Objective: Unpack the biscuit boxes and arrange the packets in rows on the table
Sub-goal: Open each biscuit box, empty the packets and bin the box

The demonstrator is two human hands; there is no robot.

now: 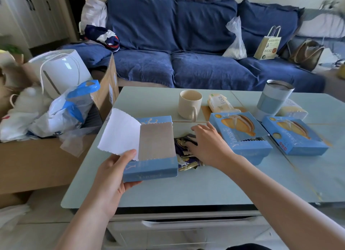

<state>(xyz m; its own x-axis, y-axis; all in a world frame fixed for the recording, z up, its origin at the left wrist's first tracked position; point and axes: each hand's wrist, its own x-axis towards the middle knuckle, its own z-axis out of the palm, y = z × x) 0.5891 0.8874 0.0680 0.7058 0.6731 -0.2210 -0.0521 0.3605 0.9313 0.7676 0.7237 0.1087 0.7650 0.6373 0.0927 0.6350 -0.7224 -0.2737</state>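
Observation:
My left hand (113,175) grips the near left corner of an opened blue biscuit box (155,147), its white flap (119,132) folded out to the left and its inside showing bare grey. Right beside that box a small heap of dark blue and gold biscuit packets (184,150) lies on the pale blue table (205,186). My right hand (209,141) rests on the heap with fingers spread. Two more blue biscuit boxes sit to the right: one (240,136) torn open along its front edge, the other (293,136) further right.
A cream mug (189,105), a pack of tissues (220,103) and a grey-blue tumbler (272,98) stand at the back of the table. A cardboard box (46,160) full of bags sits left of the table. A blue sofa (186,44) lies behind.

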